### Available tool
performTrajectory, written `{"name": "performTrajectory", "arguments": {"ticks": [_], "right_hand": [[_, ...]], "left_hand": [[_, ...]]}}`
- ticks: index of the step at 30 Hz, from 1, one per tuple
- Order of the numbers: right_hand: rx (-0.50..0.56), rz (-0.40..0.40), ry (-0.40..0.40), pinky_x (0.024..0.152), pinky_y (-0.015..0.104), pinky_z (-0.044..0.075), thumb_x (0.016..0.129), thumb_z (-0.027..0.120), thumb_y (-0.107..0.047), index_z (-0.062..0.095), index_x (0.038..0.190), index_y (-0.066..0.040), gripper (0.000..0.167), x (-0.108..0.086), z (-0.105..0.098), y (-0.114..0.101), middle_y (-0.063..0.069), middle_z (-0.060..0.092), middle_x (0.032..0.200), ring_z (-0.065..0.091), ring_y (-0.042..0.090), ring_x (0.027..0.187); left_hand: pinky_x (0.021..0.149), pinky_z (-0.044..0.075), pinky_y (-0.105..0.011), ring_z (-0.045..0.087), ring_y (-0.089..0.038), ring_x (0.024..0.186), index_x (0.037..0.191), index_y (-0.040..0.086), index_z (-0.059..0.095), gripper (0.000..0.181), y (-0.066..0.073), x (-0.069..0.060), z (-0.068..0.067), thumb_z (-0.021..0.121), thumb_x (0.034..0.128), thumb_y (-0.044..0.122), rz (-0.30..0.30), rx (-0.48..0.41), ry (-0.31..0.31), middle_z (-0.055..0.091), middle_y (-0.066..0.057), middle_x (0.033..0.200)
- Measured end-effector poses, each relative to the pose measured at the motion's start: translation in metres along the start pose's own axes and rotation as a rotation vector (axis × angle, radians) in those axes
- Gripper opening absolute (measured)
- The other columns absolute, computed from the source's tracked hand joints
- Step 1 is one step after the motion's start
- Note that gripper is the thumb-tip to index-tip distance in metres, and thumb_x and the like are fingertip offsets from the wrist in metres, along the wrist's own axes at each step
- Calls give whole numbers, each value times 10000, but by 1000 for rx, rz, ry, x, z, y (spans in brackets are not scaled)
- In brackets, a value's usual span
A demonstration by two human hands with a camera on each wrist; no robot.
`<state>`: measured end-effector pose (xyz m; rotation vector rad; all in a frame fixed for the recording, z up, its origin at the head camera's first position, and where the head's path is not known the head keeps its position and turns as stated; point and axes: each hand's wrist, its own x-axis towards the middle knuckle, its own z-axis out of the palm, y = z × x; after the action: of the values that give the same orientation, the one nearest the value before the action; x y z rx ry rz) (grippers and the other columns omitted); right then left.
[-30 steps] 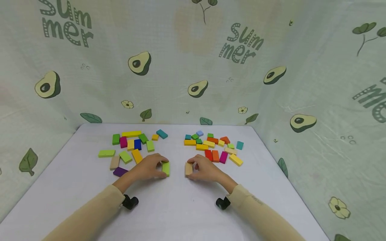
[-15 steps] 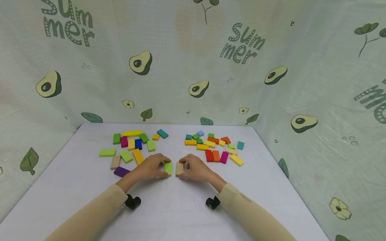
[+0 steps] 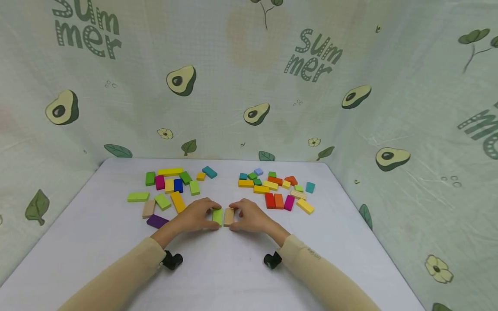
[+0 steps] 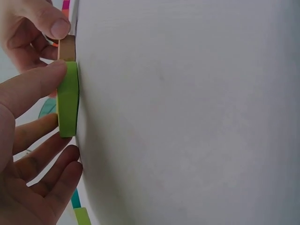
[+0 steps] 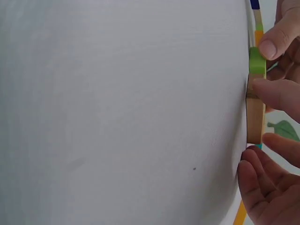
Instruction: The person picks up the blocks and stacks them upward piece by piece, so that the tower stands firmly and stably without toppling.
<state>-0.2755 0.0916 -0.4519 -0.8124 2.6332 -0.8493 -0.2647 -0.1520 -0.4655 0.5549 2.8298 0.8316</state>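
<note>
Left hand (image 3: pixel 196 216) pinches lime-green block (image 3: pixel 217 217), right hand (image 3: pixel 252 217) pinches bare-wood block (image 3: pixel 229 217), both low at the white table (image 3: pixel 221 272), just beside each other; uneven inward pressure could skew either one on contact.

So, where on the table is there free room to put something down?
Bare: the near table between the sleeves, both sides outside them, and the lane beyond the hands, between left blocks and right blocks. Crowded: both groups, and between the hands, where the held green block and wooden block are close together.
</note>
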Motion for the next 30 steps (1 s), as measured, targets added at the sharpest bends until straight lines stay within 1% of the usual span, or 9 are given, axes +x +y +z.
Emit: {"name": "performTrajectory", "arguments": {"ticks": [4,8,12,19,30], "right_hand": [[14,-28,-5,874,271,548,920,852,-234,639,1437,-87,578,0,-2,0,69,660,1282,601,219,1036],[25,-46,-10,870,250,541,919,853,-239,655,1421,-93,559,3,0,3,52,668,1279,604,225,1048],[22,-43,-9,869,248,547,920,854,-252,656,1423,-98,563,5,1,5,47,674,1273,604,213,1045],[28,-37,-1,880,264,555,920,855,-255,659,1418,-110,554,8,4,5,44,681,1284,598,187,1028],[43,-24,-2,877,275,553,921,854,-241,667,1412,-106,543,9,3,0,52,675,1282,602,217,1040]], "left_hand": [[1024,570,-425,608,-171,1063,1358,152,709,575,1,1,1,916,854,335,-7,13,9,682,7,1205],[1025,571,-425,608,-173,1062,1353,151,711,567,3,2,1,914,856,334,-4,18,11,679,5,1204],[1025,575,-430,613,-178,1065,1352,151,711,569,5,2,1,914,855,338,-5,23,11,682,-1,1209],[1022,577,-430,614,-173,1053,1347,172,713,578,4,3,2,919,844,369,-19,29,17,674,2,1178],[1036,575,-460,617,-189,1060,1321,213,726,541,4,6,6,906,851,411,-10,75,41,672,-12,1178]]}}
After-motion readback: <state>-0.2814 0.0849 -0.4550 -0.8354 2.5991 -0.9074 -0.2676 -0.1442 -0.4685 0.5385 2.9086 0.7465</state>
